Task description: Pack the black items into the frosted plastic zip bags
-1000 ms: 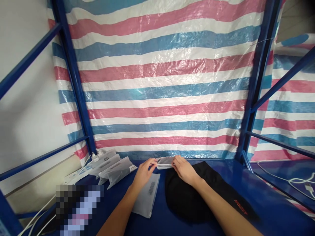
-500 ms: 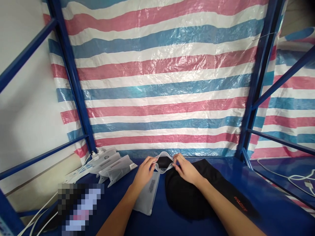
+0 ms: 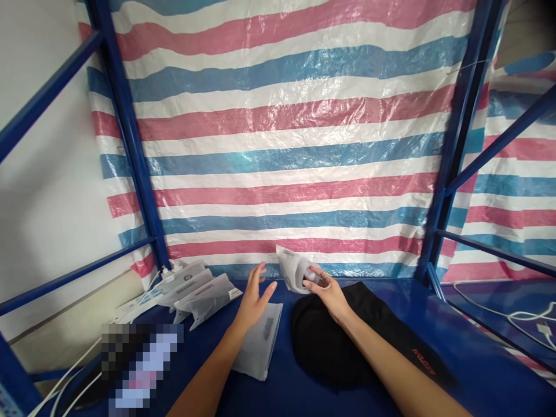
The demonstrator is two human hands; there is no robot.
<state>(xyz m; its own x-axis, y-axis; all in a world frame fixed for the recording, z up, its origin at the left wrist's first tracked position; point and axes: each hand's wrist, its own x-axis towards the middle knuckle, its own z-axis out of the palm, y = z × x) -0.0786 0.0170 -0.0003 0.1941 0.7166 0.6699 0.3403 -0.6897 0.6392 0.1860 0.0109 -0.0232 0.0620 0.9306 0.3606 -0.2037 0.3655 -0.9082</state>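
My right hand (image 3: 326,294) grips a translucent frosted pouch (image 3: 292,267) near its mouth, and the pouch tilts up to the left above the blue surface. Something dark shows at the pouch's opening, too small to make out. My left hand (image 3: 255,295) holds nothing, its fingers spread, a little left of that pouch. Below it a flat frosted pouch (image 3: 260,341) with small printed text lies partly behind my left forearm. A black cloth item (image 3: 321,347) with orange lettering lies under my right forearm.
Several frosted pouches (image 3: 208,298) lie at the left beside a white power strip (image 3: 136,307) with cables. A pixelated object (image 3: 145,370) is at the lower left. Blue metal posts (image 3: 456,139) frame a striped plastic sheet (image 3: 282,150) behind.
My left hand has let go of the pouch and opened, moving slightly left. The pouch, spread open between both hands before, is now tilted in my right hand alone.
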